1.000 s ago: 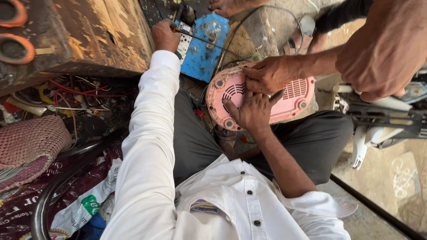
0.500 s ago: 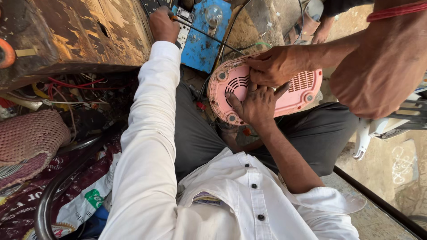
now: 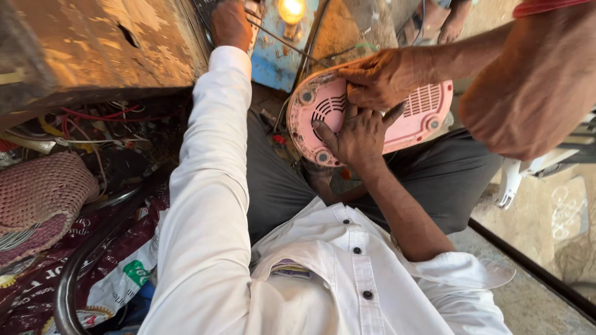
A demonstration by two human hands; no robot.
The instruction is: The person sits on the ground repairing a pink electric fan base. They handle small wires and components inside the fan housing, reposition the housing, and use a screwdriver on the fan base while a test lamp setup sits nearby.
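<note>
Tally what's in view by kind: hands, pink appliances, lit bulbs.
Hands: 3. The right hand and the co-worker's hand are on the appliance; the co-worker's other hand is raised beside the bulb.
Pink appliance: 1
Lit bulb: 1
Total: 5

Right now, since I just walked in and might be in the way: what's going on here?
The person's right hand has a grip on the upper edge of a pink vented appliance casing. A seated co-worker in a white shirt presses one hand on that casing and reaches the other hand toward a blue board with a lit bulb.
</note>
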